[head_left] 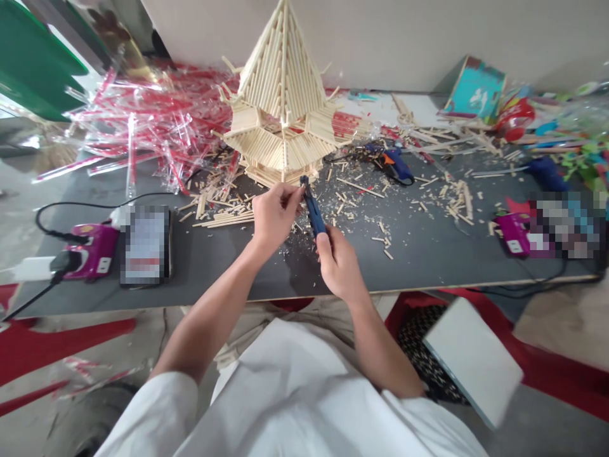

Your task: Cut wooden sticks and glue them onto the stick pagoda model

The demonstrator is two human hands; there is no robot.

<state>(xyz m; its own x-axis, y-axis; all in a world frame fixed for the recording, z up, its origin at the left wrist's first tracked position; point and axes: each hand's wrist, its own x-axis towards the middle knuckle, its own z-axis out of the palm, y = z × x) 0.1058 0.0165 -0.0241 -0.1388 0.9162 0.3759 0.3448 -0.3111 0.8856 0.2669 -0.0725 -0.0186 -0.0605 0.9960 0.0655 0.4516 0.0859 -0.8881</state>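
My left hand (277, 214) is closed in a pinch, thumb against fingers, in front of the stick model. Whatever small thing it pinches is too hard to make out. A long blue hand tool with a dark, narrow head (313, 212) is gripped in my right hand (341, 259), thumb along its handle. The tool's head points away from me and comes right up to my left fingertips. Just beyond both hands stands a pale wooden-stick model (284, 76) with a pointed roof and flared lower tiers. Loose sticks (228, 218) lie left of my left hand.
Red-and-clear plastic wrappers (157, 127) pile up at the back left. A blue glue gun (398, 166) lies right of the model among stick scraps. Purple power sockets (92, 251) and a phone (145, 245) are at left; another purple socket (516, 233) is at right.
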